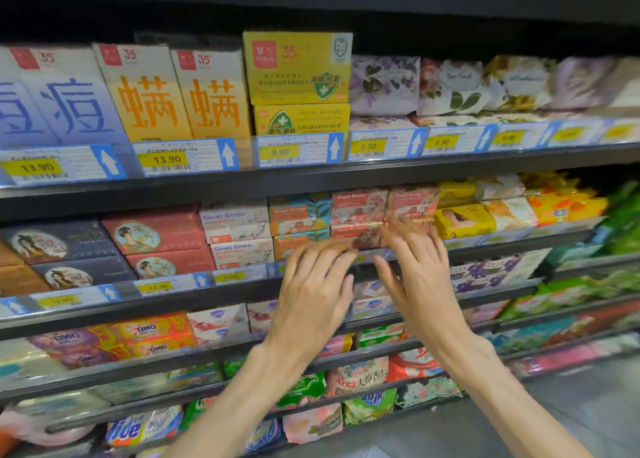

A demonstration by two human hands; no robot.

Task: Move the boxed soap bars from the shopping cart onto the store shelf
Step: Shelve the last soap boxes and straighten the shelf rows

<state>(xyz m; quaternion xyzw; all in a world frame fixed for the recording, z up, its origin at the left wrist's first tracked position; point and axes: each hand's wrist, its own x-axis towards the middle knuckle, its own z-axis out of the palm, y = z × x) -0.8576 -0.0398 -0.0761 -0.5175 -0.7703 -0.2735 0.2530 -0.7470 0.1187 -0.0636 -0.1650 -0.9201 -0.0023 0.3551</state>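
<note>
On the second shelf stands a row of Goat Soap boxes: white (235, 220), teal and orange (299, 213) and pink (358, 206), each stacked two high. My left hand (313, 284) and my right hand (414, 270) reach up side by side to the lower pink Goat Soap box (356, 234), which is blurred. The spread fingertips of both hands rest against its front; neither hand wraps around it. My right fingers also cover the front of the neighbouring pink stack (412, 203). The shopping cart is out of view.
The shelf rail (173, 284) carries yellow price tags. Dark red and navy gift boxes (152, 234) sit to the left, yellow soap packs (464, 220) to the right. Yellow boxes (298, 69) fill the shelf above; detergent soaps fill the lower shelves.
</note>
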